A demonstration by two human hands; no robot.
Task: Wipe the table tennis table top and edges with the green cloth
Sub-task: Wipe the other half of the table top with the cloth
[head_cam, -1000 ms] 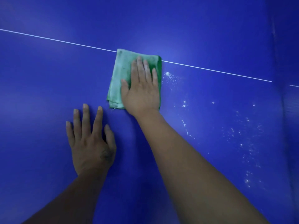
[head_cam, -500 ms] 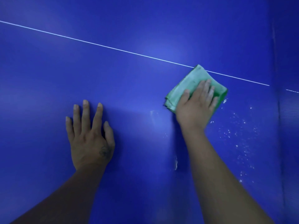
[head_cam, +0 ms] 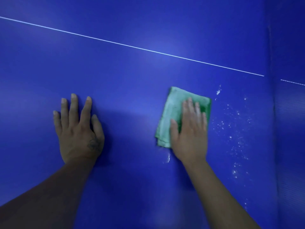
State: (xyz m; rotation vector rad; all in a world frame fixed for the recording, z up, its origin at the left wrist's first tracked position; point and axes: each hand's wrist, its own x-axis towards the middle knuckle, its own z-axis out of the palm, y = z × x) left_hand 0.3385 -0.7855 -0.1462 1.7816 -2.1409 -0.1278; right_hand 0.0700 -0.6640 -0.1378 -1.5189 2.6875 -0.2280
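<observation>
- I see the blue desk (head_cam: 132, 90) filling the view, with a thin white line (head_cam: 132, 46) running across it, sloping down towards the right.
- My left hand (head_cam: 79, 134) lies flat on the bare desk, its fingers (head_cam: 73, 109) straight and slightly spread, holding nothing.
- My right hand (head_cam: 189, 138) presses palm-down on the green cloth (head_cam: 171, 113), its fingers (head_cam: 190, 109) straight and close together, not curled round it.
- The green cloth lies folded flat on the desk, below the white line and well to the right of my left hand.
- White specks (head_cam: 234, 138) are scattered on the desk just right of the cloth.
- A small white smear (head_cam: 168, 157) sits beside my right wrist.
</observation>
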